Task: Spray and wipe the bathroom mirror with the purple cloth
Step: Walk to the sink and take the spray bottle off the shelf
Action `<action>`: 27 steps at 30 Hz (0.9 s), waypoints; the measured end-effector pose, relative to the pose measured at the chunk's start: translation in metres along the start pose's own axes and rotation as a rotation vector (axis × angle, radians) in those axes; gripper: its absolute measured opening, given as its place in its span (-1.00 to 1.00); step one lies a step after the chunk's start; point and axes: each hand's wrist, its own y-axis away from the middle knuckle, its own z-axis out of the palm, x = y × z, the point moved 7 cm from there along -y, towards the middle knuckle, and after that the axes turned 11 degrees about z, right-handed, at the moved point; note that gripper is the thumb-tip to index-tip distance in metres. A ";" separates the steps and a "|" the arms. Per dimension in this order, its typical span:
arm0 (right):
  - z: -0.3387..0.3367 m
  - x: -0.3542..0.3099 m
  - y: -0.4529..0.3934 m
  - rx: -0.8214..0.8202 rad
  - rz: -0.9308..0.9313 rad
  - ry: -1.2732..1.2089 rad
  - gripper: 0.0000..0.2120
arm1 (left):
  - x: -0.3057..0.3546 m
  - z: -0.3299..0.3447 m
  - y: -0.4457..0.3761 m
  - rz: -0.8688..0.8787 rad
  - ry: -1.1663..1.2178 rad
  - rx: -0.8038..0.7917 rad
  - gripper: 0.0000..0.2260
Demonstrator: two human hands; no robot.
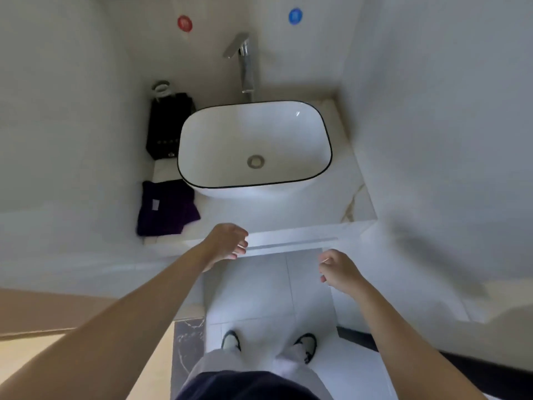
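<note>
The purple cloth (pixel 167 208) lies folded flat at the front left corner of the counter (pixel 331 209), its near edge close to the counter's front edge, with a small pale label showing on its upper face. Neither hand touches it.

The left hand (pixel 227 244) hovers just over the counter's front edge, a little to the right of the cloth, its fingers relaxed and loosely spread, gripping nothing. The right hand (pixel 339 269) hangs in front of the counter's front edge, off the surface and over the floor, its fingers loosely curled, and it too grips nothing.

Behind the cloth, along the left edge, stands a black box-like object (pixel 165 127) with something pale and ring-shaped (pixel 162 89) on top at the rear left corner; what either is cannot be told. The white basin (pixel 255 145) with a thin dark rim sits in the middle of the counter, and a chrome tap (pixel 245 64) rises behind it at the back edge. On the wall above are a red round marker (pixel 184 23) and a blue one (pixel 295 16).
</note>
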 end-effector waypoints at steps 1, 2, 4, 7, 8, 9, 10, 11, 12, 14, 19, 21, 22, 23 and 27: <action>0.002 0.008 -0.010 -0.034 0.015 0.015 -0.75 | -0.005 0.008 -0.006 -0.010 -0.020 -0.002 -0.83; 0.002 0.016 -0.018 -0.056 0.041 0.027 -0.71 | -0.010 0.016 -0.010 -0.022 -0.052 -0.005 -0.82; 0.001 0.033 -0.032 -0.076 0.100 0.052 -0.63 | -0.023 0.035 -0.018 -0.046 -0.096 -0.016 -0.81; 0.009 0.055 -0.047 -0.119 0.167 0.034 -0.60 | -0.052 0.063 -0.031 -0.082 -0.156 -0.059 -0.79; 0.011 0.060 -0.053 -0.119 0.193 0.011 -0.60 | -0.062 0.072 -0.036 -0.095 -0.177 -0.090 -0.78; 0.015 0.068 -0.061 -0.116 0.217 -0.019 -0.60 | -0.073 0.081 -0.041 -0.110 -0.189 -0.124 -0.78; 0.018 0.075 -0.067 -0.107 0.246 -0.053 -0.59 | -0.086 0.089 -0.047 -0.133 -0.200 -0.149 -0.79; 0.022 0.083 -0.078 -0.090 0.262 -0.096 -0.57 | -0.098 0.097 -0.055 -0.152 -0.212 -0.168 -0.80; 0.024 0.091 -0.087 -0.069 0.292 -0.147 -0.54 | -0.109 0.104 -0.064 -0.164 -0.240 -0.188 -0.81; 0.033 0.108 -0.106 -0.035 0.336 -0.261 -0.59 | -0.129 0.119 -0.086 -0.152 -0.348 -0.264 -0.84; 0.063 0.141 -0.166 0.131 0.296 -0.575 -0.83 | -0.190 0.141 -0.118 -0.036 -0.605 -0.427 -0.80; 0.075 0.152 -0.185 0.207 0.299 -0.725 -0.82 | -0.211 0.143 -0.123 -0.001 -0.672 -0.463 -0.74; 0.080 0.159 -0.193 0.239 0.302 -0.760 -0.80 | -0.221 0.145 -0.126 0.002 -0.692 -0.473 -0.70; 0.084 0.163 -0.202 0.265 0.287 -0.784 -0.81 | -0.229 0.148 -0.132 0.012 -0.701 -0.474 -0.66; 0.111 0.177 -0.232 0.328 0.253 -0.791 -0.78 | -0.249 0.163 -0.171 0.063 -0.634 -0.407 -0.60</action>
